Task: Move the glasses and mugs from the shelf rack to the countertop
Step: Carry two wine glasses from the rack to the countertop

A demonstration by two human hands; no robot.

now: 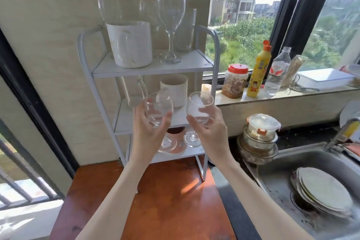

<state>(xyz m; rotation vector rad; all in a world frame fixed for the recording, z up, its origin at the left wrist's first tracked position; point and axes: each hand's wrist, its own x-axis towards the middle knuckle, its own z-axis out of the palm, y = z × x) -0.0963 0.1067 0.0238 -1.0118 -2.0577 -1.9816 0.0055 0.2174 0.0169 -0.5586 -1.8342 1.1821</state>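
Nearest, at 6 o'clock: bare wooden countertop [155, 200], landing spot for what comes off the rack. Above it, two stemmed glasses lifted clear in front of the white shelf rack [204, 68]. Left hand [148, 130] wrapped round the bowl of the left goblet [158, 111]; right hand [210, 132] wrapped round the right goblet [200, 107]; held by the bowls, probably for steadiness. At 12 o'clock, top shelf: white mug [130, 45], tall wine glass [171, 23]. Middle shelf: another white mug [174, 89]. At 4 o'clock, sink [272, 177] with plates.
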